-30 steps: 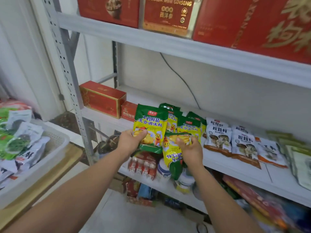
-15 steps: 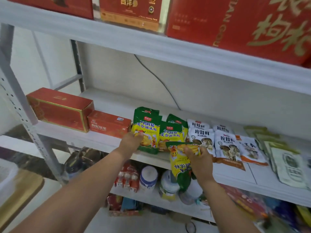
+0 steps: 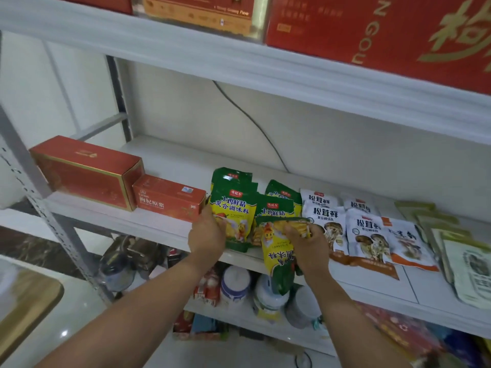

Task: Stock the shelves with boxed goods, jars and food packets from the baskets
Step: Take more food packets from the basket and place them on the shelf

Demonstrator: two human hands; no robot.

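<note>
One yellow-green packet (image 3: 233,216) stands on the middle shelf (image 3: 164,229) beside an orange box (image 3: 167,197), and the left hand (image 3: 207,237) grips its lower edge. The right hand (image 3: 309,244) pinches a second packet (image 3: 276,261), upside down, in front of the shelf's front edge.

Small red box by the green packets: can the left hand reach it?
Probably yes. The small red box sits right beside the left hand on the same shelf, nothing between them. But that hand grips a green packet, so it must let go first.

red boxes (image 3: 87,172) left of hands (image 3: 207,235): 2 | green-yellow packets (image 3: 233,216) at hands: 5 visible | white mushroom packets (image 3: 368,235) right of hands: 4
</note>
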